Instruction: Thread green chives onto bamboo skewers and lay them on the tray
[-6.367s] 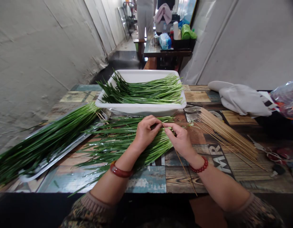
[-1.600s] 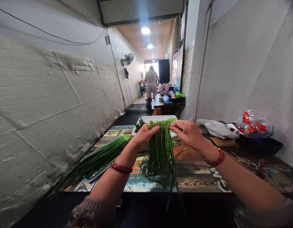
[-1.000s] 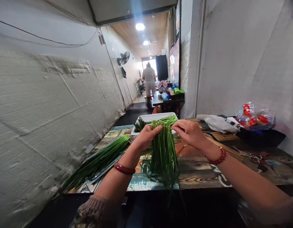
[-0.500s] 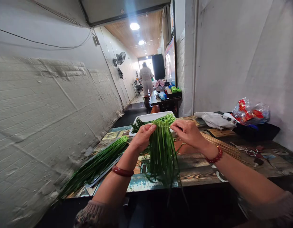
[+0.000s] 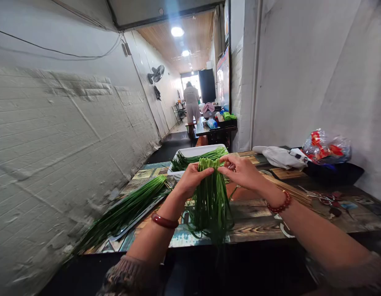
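Observation:
A bunch of green chives (image 5: pixel 210 201) hangs down between my hands, its pale stem ends up and folded at the top. My left hand (image 5: pixel 192 177) is closed on the bunch, thumb across its front. My right hand (image 5: pixel 243 174) pinches at the bunch's upper right edge; any skewer there is hidden by fingers and stems. Just behind, a white tray (image 5: pixel 173 174) holds more chives (image 5: pixel 190 161). Left of my left forearm, a long pile of chives (image 5: pixel 128 210) lies on another tray (image 5: pixel 133 227), its leaves reaching past the table's front edge.
Thin wooden skewers (image 5: pixel 291 191) lie right of my right hand, with scissors (image 5: pixel 323 199) beyond. A white cloth item (image 5: pixel 278 157) and a black bowl (image 5: pixel 338 173) with plastic-wrapped things stand at the back right. A person (image 5: pixel 192 100) is far off in the passage.
My left thumb has moved right, across the front of the chives. My right fingers have come in closer against the bunch, and the hands are nearer each other.

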The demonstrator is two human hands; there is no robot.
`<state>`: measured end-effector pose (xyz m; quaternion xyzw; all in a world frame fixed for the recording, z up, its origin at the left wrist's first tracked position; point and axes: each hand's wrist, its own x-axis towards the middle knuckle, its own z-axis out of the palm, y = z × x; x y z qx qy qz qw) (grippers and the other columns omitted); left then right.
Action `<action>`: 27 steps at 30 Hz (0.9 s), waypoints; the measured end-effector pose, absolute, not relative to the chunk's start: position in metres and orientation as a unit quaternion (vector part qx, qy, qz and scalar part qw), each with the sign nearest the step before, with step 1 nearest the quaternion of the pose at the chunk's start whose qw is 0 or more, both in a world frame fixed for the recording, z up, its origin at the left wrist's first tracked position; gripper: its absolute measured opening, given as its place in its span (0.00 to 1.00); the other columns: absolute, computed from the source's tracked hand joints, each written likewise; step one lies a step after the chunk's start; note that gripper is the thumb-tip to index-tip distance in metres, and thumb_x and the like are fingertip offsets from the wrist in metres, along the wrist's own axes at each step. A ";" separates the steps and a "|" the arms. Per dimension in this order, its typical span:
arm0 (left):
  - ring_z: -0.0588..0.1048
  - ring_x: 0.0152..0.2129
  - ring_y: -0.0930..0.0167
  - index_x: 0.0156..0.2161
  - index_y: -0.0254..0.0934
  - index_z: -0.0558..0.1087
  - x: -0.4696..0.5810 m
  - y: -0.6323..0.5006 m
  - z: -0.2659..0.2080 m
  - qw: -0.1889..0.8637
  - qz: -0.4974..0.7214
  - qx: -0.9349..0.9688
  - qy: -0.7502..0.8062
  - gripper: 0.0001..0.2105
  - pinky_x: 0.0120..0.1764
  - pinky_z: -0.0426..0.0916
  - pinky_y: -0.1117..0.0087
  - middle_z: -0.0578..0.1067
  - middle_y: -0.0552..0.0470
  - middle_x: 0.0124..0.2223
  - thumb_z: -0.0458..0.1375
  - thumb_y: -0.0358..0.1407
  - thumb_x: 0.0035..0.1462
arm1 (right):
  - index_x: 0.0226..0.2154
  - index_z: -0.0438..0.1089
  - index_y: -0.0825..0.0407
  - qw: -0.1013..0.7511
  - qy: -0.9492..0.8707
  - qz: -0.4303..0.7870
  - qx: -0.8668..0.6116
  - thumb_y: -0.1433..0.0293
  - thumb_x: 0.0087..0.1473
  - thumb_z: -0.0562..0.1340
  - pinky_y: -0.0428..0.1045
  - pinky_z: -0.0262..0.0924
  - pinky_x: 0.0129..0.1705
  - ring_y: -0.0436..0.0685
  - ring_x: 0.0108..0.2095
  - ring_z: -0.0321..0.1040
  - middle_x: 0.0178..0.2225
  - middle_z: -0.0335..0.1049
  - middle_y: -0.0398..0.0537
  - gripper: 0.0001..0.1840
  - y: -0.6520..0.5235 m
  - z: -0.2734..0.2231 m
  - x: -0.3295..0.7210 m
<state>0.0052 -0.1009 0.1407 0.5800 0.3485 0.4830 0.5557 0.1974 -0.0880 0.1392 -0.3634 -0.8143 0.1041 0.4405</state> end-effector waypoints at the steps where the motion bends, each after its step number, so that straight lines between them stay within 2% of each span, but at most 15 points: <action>1: 0.74 0.24 0.73 0.36 0.30 0.79 0.007 -0.102 0.141 0.550 0.484 0.585 0.348 0.18 0.31 0.69 0.72 0.79 0.48 0.32 0.70 0.41 0.42 | 0.35 0.71 0.52 0.440 -0.811 0.110 -0.369 0.63 0.54 0.63 0.47 0.56 0.29 0.52 0.25 0.66 0.27 0.71 0.43 0.09 -0.088 0.140 0.195; 4: 0.74 0.24 0.74 0.36 0.30 0.79 0.008 -0.103 0.144 0.539 0.489 0.589 0.351 0.18 0.31 0.68 0.74 0.79 0.49 0.31 0.70 0.42 0.41 | 0.24 0.67 0.52 0.454 -0.805 0.129 -0.360 0.63 0.53 0.63 0.46 0.53 0.27 0.50 0.24 0.63 0.23 0.67 0.42 0.12 -0.086 0.142 0.189; 6: 0.74 0.24 0.74 0.35 0.30 0.79 0.007 -0.104 0.145 0.542 0.487 0.582 0.361 0.18 0.30 0.68 0.74 0.79 0.49 0.30 0.71 0.42 0.40 | 0.21 0.65 0.52 0.466 -0.796 0.155 -0.352 0.65 0.53 0.62 0.46 0.53 0.27 0.50 0.24 0.61 0.21 0.65 0.41 0.12 -0.084 0.142 0.186; 13: 0.73 0.22 0.73 0.34 0.29 0.78 0.001 -0.105 0.142 0.553 0.481 0.568 0.374 0.17 0.30 0.68 0.72 0.78 0.50 0.28 0.71 0.40 0.40 | 0.25 0.66 0.52 0.462 -0.750 0.331 -0.337 0.63 0.52 0.60 0.46 0.58 0.23 0.51 0.21 0.66 0.21 0.69 0.42 0.10 -0.081 0.134 0.188; 20: 0.72 0.22 0.74 0.31 0.30 0.78 0.003 -0.104 0.144 0.527 0.471 0.597 0.379 0.17 0.29 0.66 0.73 0.77 0.52 0.26 0.71 0.41 0.39 | 0.31 0.70 0.53 0.459 -0.791 0.213 -0.343 0.63 0.50 0.64 0.44 0.53 0.23 0.48 0.21 0.62 0.23 0.67 0.40 0.09 -0.081 0.141 0.184; 27: 0.72 0.22 0.74 0.32 0.31 0.78 -0.004 -0.102 0.139 0.536 0.457 0.599 0.381 0.15 0.29 0.65 0.73 0.77 0.52 0.27 0.71 0.40 0.40 | 0.28 0.70 0.53 0.451 -0.794 0.214 -0.346 0.64 0.52 0.62 0.45 0.51 0.23 0.49 0.20 0.59 0.21 0.66 0.40 0.08 -0.081 0.138 0.185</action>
